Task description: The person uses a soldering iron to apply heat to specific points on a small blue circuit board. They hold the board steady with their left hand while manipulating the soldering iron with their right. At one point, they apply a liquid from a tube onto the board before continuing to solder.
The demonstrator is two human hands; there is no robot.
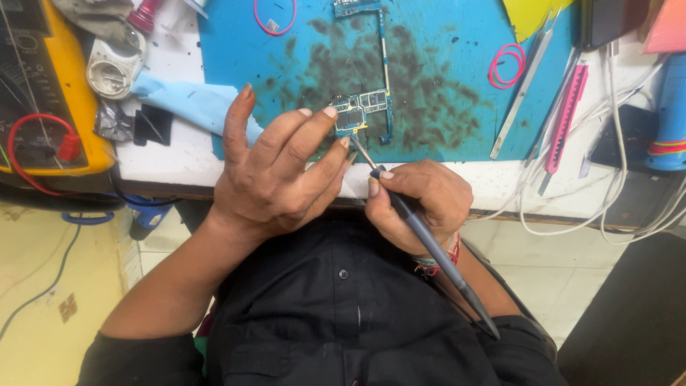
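The white table (171, 161) runs across the upper part of the view, and most of it is covered by a blue work mat (443, 64) smeared with dark stains in its middle. At the far left sits a yellow multimeter (50, 107) with a red lead looped over it. The person's left hand (275, 179) is spread wide over the near edge of the mat, its fingers (325, 114) loose and clutching nothing; the tips of the index and middle fingers press on the near corner of a circuit board (361, 111), pinning it flat. That board, a narrow L-shaped piece with metal shields, lies in the stained middle of the mat, just beyond the table's near edge. The right hand (421, 204) rests just off the table edge with its fingers clenched around a grey pen-like tool (429, 246), whose thin metal tip points up-left and meets the board right beside the left fingertips. To the right on the mat lie metal tweezers (525, 82), a pink-handled tool (567, 118) and a pink rubber band (506, 66); white cables (614, 143) trail off the table's right side. A pale blue cloth (189, 104) lies behind the left hand.
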